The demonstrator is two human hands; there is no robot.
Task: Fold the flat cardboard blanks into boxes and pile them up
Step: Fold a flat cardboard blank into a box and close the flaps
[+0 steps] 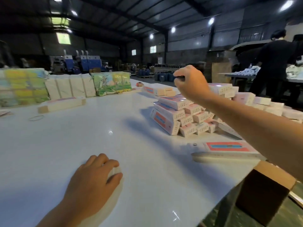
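Observation:
My right hand [190, 82] is raised above the pile of folded pink-and-white boxes [180, 118] on the right of the table. Its fingers are curled and pinch a thin dark thing that I cannot make out. My left hand [96, 174] lies on the white table [82, 136] near the front edge, its fingers and thumb curled round a small white thing [116, 170]. A stack of flat blanks [229, 148] with a red-and-blue print lies under my right forearm. Another flat stack [60, 104] lies at the back left.
Paper-wrapped bundles [111, 83] line the far edge of the table. A rubber band [36, 118] lies at the left. More boxes [157, 90] sit behind the pile. A brown carton [265, 190] stands off the table's right corner. A person in black [275, 63] works at another table.

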